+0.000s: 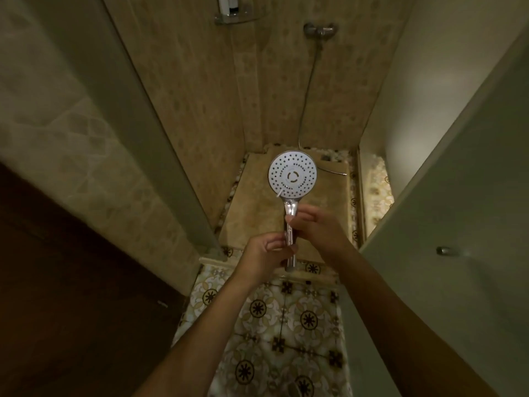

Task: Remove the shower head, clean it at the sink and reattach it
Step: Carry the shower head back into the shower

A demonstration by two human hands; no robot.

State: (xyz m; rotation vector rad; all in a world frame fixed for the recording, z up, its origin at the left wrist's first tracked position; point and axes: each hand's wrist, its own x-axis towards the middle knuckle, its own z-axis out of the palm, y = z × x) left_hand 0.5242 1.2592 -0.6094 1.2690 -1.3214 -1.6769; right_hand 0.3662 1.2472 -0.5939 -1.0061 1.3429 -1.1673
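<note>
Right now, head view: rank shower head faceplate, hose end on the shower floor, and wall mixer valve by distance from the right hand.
1. Shower head faceplate: just above the right hand, on the handle it grips.
2. Hose end: shower floor, beyond the faceplate, right.
3. Mixer valve: far wall, top.

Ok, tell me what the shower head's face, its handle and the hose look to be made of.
Shower head: the face looks like matte white plastic, flat and unglossy, dotted with dark nozzle holes.
Handle: a mirror-bright chrome finish with sharp glints; whether metal or plated plastic beneath cannot be told.
Hose: grey with a dull metallic sheen, probably flexible metal, though too small and dim to confirm.
</note>
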